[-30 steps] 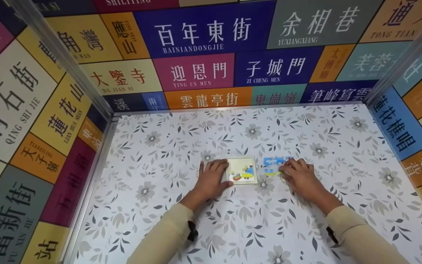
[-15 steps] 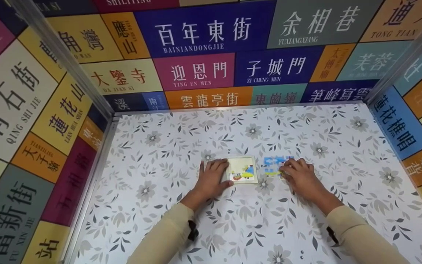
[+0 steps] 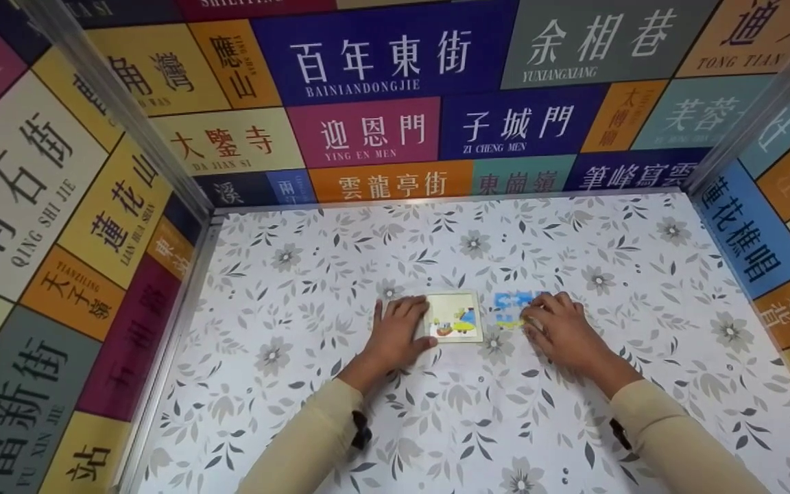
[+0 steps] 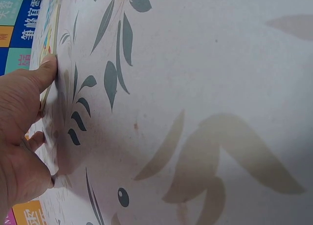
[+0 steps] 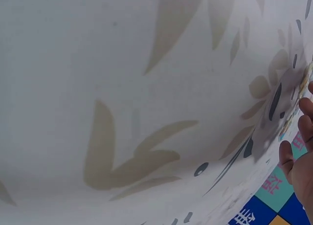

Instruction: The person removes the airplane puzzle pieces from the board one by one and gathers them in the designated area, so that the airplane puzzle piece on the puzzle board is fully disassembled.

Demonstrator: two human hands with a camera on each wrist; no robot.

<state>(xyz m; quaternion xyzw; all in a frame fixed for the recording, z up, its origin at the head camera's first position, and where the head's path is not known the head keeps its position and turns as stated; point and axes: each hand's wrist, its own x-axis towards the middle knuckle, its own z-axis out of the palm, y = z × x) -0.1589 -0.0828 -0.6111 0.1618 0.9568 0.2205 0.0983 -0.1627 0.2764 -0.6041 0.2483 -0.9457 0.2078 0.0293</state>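
A small framed jigsaw puzzle board (image 3: pixel 455 305) lies flat in the middle of the table. Its lower part shows coloured picture pieces, while the upper part is pale. My left hand (image 3: pixel 398 333) holds the board at its left edge, thumb at the lower corner and fingers along the upper side; in the left wrist view the thumb (image 4: pixel 48 68) presses that edge. Right of the board lies a patch of blue and yellow jigsaw pieces (image 3: pixel 507 307). Over its right side is my right hand (image 3: pixel 563 333), fingertips down and loosely bent, hiding some pieces. No pinched piece shows in the right wrist view.
The table (image 3: pixel 340 261) is covered with white leaf-and-flower paper. Panels of coloured signs (image 3: pixel 381 62) wall it in at the back and both sides, with metal corner posts (image 3: pixel 155 130) between them.
My right hand has shifted slightly left and away from me over the loose pieces, covering a bit more of them. The left hand and the board stay in place.
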